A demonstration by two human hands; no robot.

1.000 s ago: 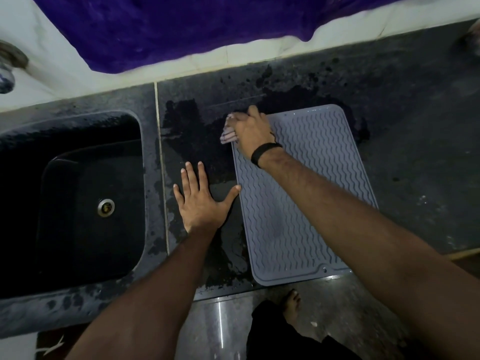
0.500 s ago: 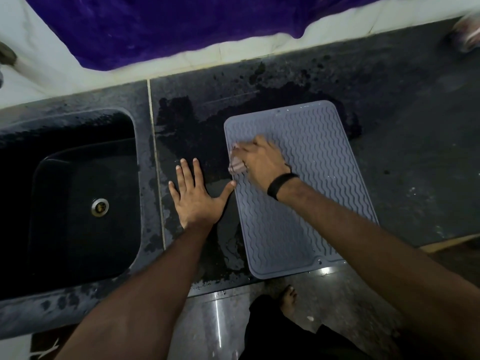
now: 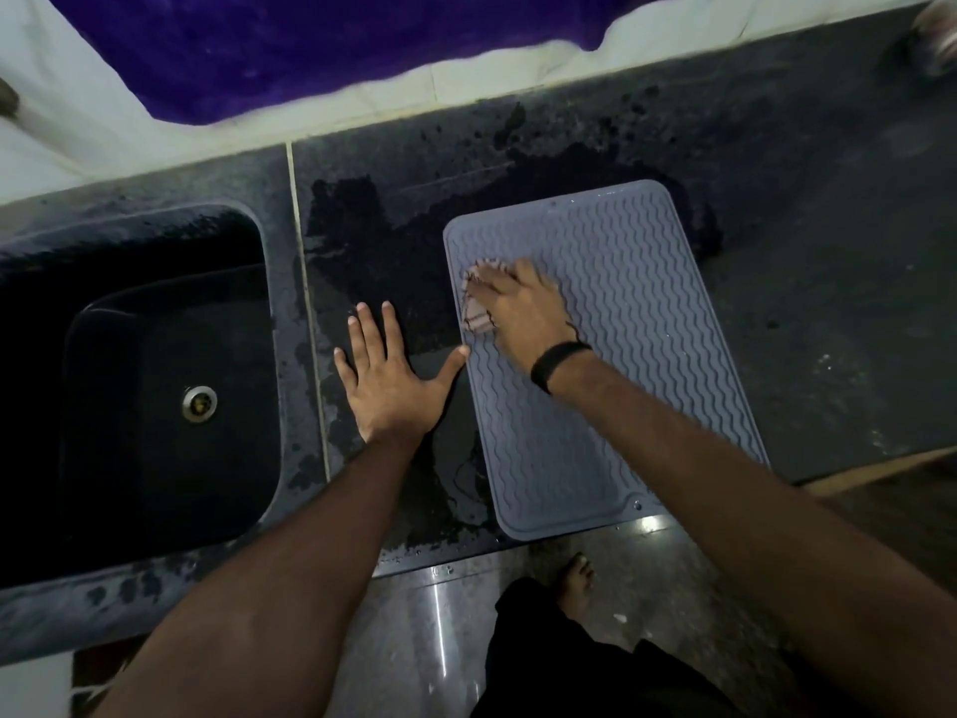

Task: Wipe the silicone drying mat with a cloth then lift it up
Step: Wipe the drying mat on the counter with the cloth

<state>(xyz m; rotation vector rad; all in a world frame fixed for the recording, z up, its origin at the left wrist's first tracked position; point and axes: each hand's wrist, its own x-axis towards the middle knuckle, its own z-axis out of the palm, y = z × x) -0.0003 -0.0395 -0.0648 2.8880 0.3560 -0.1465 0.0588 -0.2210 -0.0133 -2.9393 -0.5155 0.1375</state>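
The grey silicone drying mat (image 3: 616, 323), ridged with wavy lines, lies flat on the dark wet counter (image 3: 808, 282). A small pinkish cloth (image 3: 475, 316) is bunched on the mat's left side, in its far half. My right hand (image 3: 520, 310), with a black wristband, holds the cloth down against the mat, fingers pointing left over it. On the counter just left of the mat, my left hand (image 3: 388, 378) rests flat with fingers spread. Its thumb tip touches the mat's left edge.
A deep black sink (image 3: 140, 386) with a metal drain (image 3: 199, 403) sits to the left. Purple fabric (image 3: 331, 38) hangs over the pale wall behind. Water is pooled on the counter around the mat's far side. Below the counter edge are my bare foot (image 3: 575, 583) and the floor.
My right hand has dragged the cloth from the mat's far left corner toward me along the left side. My left hand has stayed flat on the counter.
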